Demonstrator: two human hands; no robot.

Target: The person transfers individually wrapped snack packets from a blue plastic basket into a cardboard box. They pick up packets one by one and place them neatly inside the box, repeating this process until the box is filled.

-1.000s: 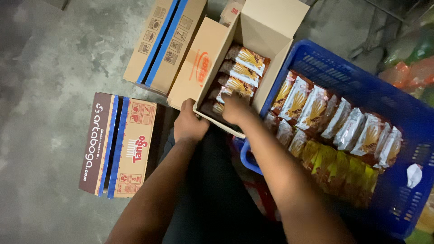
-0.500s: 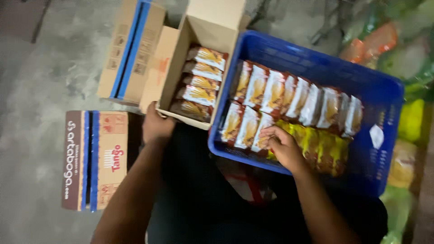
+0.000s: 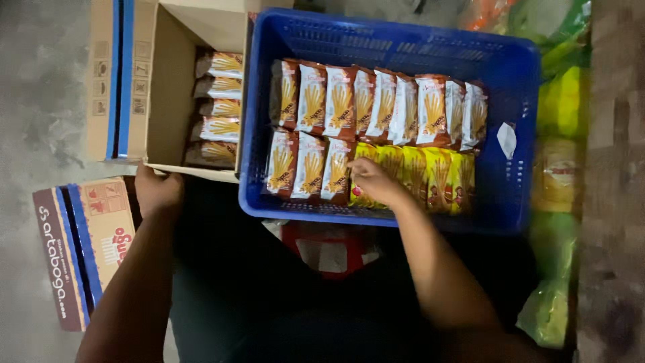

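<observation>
- Under the right hand [image 3: 373, 180]: brown snack packets [image 3: 310, 168] standing on edge in the near row of a blue crate [image 3: 517, 134]; the fingers are bent and rest on the last brown packet, where it meets the yellow packets [image 3: 430, 178]. Whether they pinch it cannot be told.
- Beyond the right hand: a second row of brown packets [image 3: 376, 104], upright and packed side by side.
- At the left hand [image 3: 158, 191]: the near edge of an open cardboard box [image 3: 164, 114], which the hand is closed on.
- Beyond the left hand, inside the box: a stack of the same brown packets [image 3: 218, 107].
- Left of the left hand: a closed carton [image 3: 84, 249] on the concrete floor [image 3: 40, 101].
- Right of the crate: green bags [image 3: 561, 101].
</observation>
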